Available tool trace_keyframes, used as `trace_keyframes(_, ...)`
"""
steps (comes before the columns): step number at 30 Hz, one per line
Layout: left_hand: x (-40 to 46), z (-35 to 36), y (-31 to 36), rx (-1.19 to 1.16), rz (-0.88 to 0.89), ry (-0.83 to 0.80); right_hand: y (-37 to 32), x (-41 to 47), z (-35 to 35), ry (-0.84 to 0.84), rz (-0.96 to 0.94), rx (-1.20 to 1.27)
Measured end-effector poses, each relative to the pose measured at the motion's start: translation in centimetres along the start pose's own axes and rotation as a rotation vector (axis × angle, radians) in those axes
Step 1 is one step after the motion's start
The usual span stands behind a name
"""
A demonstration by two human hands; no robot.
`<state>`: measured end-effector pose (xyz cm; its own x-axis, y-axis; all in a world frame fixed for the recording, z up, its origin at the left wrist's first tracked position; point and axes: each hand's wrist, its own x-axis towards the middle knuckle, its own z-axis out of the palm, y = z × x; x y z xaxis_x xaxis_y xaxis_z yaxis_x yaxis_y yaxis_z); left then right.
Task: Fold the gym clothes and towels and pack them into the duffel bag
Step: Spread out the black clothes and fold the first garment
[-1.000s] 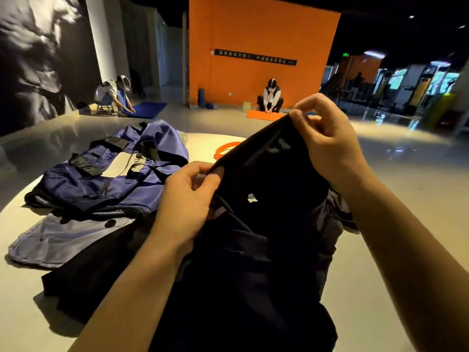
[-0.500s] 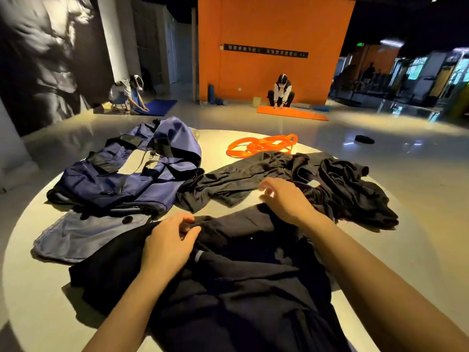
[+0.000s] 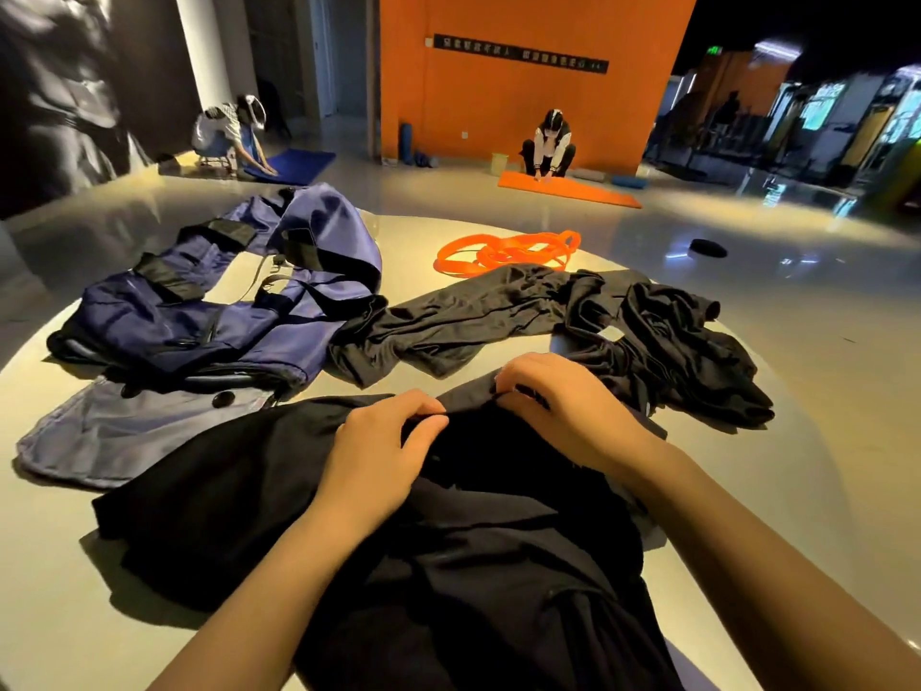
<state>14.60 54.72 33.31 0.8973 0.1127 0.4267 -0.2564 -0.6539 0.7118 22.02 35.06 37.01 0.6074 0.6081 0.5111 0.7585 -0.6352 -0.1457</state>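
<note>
Hands (image 3: 383, 451) w/ limp black garment (image 3: 448, 566)

Nearest on the round table (image 3: 797, 491): a spread garment (image 3: 239, 516), both hands on its far edge, left hand (image 3: 383, 451) beside right hand (image 3: 563, 406). Behind it, a crumpled garment (image 3: 498, 311). Left of that, the duffel bag (image 3: 209, 311). Farthest back, coiled resistance bands (image 3: 503, 254).

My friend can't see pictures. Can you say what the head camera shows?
Two hands, left hand and right hand, pinch the top edge of a black garment on a round table. Behind lie a blue duffel bag, more black clothes and orange bands.
</note>
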Motion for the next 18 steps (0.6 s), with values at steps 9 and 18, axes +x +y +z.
trace_keyframes(9,1.2,-4.5,4.6,-0.998,-0.355,-0.017,-4.0,3.8,-4.5,0.041,0.145,0.499)
trace_keyframes(18,-0.9,-3.4,-2.3,0.203,-0.239,-0.03,-1.0,3.5,2.9,-0.299,0.118,0.112)
